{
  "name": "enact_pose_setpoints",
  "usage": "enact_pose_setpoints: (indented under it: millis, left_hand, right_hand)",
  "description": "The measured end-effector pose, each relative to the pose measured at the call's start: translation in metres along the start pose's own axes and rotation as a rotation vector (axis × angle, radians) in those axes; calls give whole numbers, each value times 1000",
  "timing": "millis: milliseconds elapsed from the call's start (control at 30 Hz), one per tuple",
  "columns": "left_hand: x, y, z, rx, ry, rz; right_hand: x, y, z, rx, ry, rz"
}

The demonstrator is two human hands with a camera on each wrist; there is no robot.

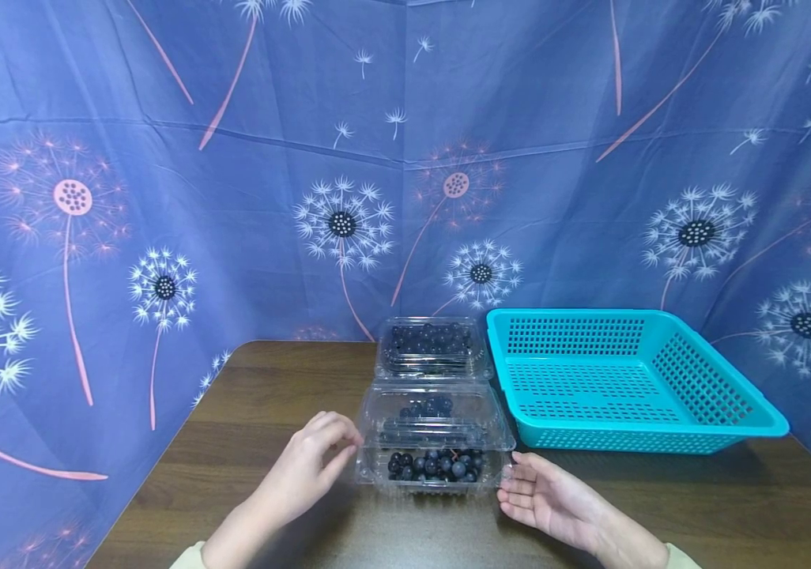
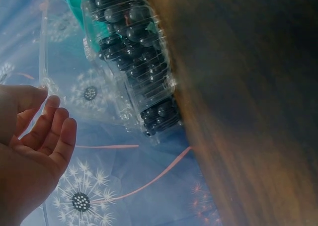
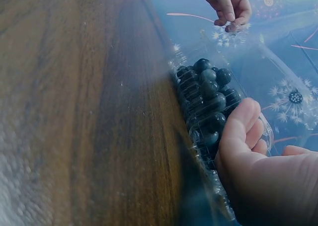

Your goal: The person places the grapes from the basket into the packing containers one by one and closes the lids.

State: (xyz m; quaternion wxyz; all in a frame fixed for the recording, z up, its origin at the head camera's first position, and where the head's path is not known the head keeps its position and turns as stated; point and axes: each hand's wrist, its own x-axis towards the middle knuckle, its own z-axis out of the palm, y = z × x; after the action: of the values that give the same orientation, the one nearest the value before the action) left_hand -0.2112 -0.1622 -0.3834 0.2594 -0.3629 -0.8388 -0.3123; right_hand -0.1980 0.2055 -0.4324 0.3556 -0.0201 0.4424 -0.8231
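Observation:
A clear plastic clamshell box (image 1: 441, 484) of dark grapes (image 1: 434, 465) stands on the table before me, its lid (image 1: 377, 415) raised at the front. At the lid's left front corner my left hand (image 1: 309, 458) pinches the plastic between thumb and fingertips, as the left wrist view also shows. On the other side my right hand (image 1: 555, 498), palm turned up, has its thumb (image 3: 244, 114) and curled fingers at the right front corner, gripping the clear edge. The grapes show through the plastic in the right wrist view.
Behind it sits a second clear box (image 1: 434, 367) of grapes, closed. A turquoise plastic basket (image 1: 590, 387) with perforated sides stands to the right, close beside both boxes. The brown wooden table (image 1: 235, 419) meets a blue dandelion-print cloth (image 1: 235, 237) at the back.

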Motion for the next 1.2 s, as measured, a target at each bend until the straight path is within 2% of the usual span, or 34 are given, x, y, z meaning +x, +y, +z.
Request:
enact_pose_setpoints:
  millis: [233, 400, 700, 900, 1067, 1200]
  left_hand:
    - [-3, -1, 3, -24, 2, 33]
    - [-7, -2, 6, -15, -15, 60]
    - [-15, -3, 9, 23, -46, 62]
    - [-19, -2, 10, 82, -107, 37]
    - [-19, -2, 11, 113, -124, 37]
    - [-18, -2, 10, 132, -138, 40]
  right_hand:
    - [0, -1, 1, 9, -2, 6]
    - [0, -2, 3, 1, 28, 24]
    - [-1, -3, 6, -37, 42, 56]
    - [-2, -3, 10, -106, 23, 23]
    - [-2, 0, 8, -121, -9, -44]
    - [-1, 1, 7, -130, -4, -61]
